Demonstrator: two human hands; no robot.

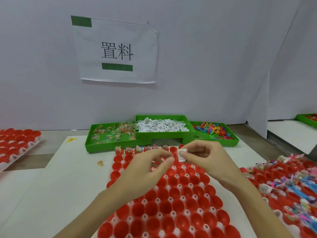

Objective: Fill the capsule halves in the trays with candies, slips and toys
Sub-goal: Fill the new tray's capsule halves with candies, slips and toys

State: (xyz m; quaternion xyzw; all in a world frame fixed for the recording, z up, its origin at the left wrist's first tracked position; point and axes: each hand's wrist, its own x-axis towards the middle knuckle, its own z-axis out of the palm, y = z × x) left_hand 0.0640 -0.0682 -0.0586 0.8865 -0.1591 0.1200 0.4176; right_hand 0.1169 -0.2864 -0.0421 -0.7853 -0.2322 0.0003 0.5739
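At the worktop's left edge lies a white moulded tray (25, 148) of glossy red capsule halves (13, 143), round cups mouth-up. Over the far rows of the central tray (173, 201), the left hand (147, 167) hovers with fingers loosely curled, holding nothing visible, while the right hand (204, 157) pinches a small flat paper slip (181, 154), its long axis roughly upright. Three green perforated bins (163, 134) line the far edge.

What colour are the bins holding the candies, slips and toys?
Green, all three bins, clearest in the head view.
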